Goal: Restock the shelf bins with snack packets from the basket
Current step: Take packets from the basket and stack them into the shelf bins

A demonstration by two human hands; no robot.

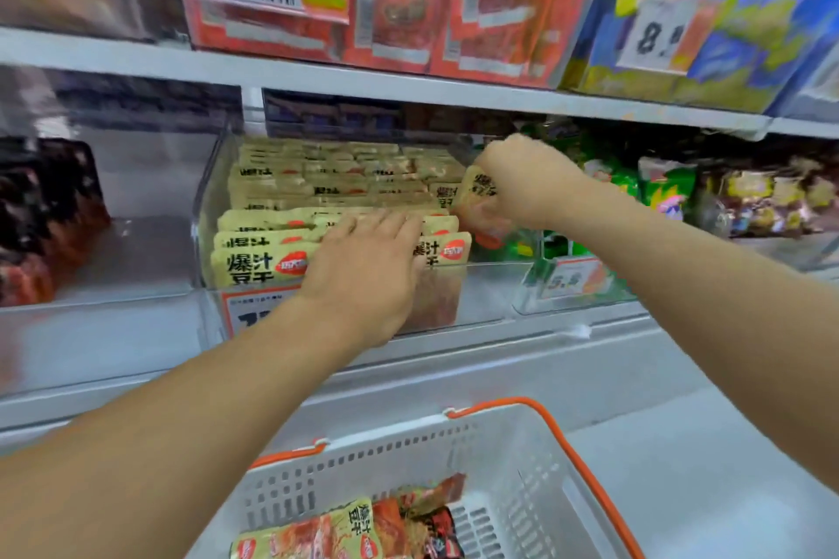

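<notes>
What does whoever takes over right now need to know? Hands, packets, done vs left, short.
Left hand: open, fingers flat on the front rows of beige packets in the clear shelf bin, pressing them toward the front.
Right hand: grip closed on one beige packet, held at the bin's right end, not yet slotted in.
Done: the bin holds several rows of beige packets and looks close to full.
Left: seat the held packet, then take more from the white basket below, which holds a beige packet and some red and dark ones. How many is unclear, as the basket is cut off.
</notes>
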